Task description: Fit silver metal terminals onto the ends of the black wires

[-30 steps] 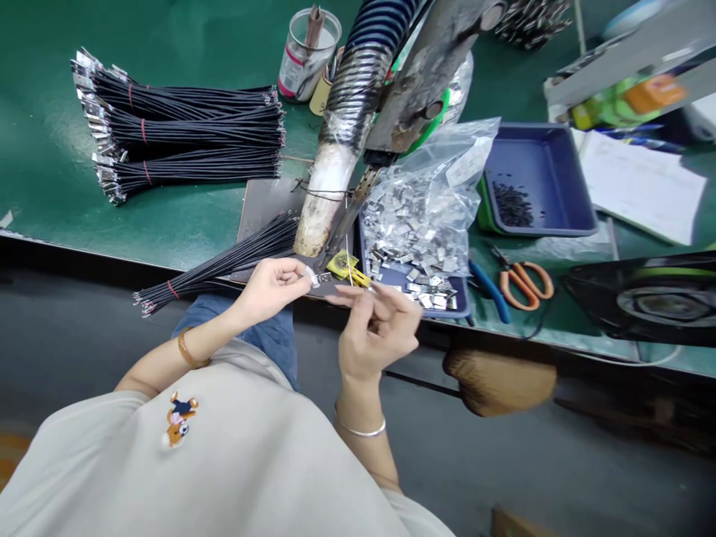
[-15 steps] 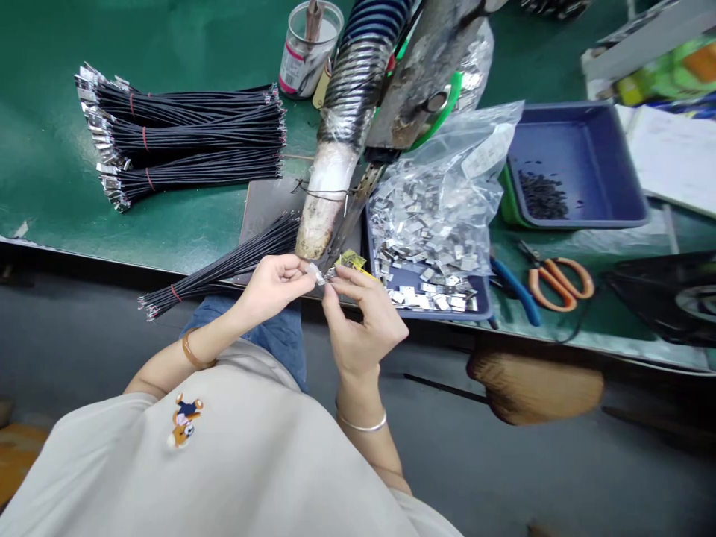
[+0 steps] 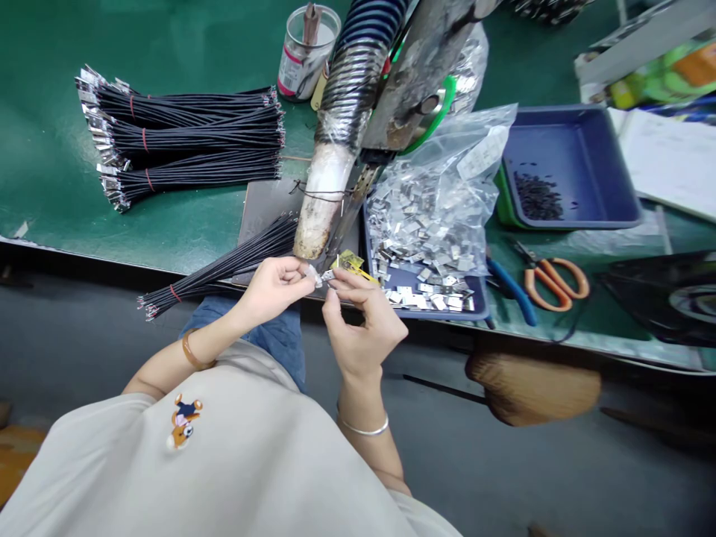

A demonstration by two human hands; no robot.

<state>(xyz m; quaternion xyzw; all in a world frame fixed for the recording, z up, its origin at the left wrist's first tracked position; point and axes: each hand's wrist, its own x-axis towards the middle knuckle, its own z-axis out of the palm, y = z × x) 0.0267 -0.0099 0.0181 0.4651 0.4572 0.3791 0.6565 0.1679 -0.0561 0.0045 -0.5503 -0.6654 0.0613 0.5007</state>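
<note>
My left hand is closed in a pinch on the end of a black cable from the loose bundle that hangs over the bench edge. My right hand pinches a small metal shell and holds it against that cable end. Both hands meet just below the tip of a ribbed hose and its metal machine arm. Right of my hands a blue tray and a clear bag hold several loose metal shells.
Tied bundles of black cables with metal ends lie at the back left on the green bench. A glass jar stands behind them. Blue pliers, orange scissors and a second blue tray lie right.
My right hand moved left from beside the tray and closed up against my left hand, bringing the metal shell to the cable end. In the last half second the hands barely moved.
</note>
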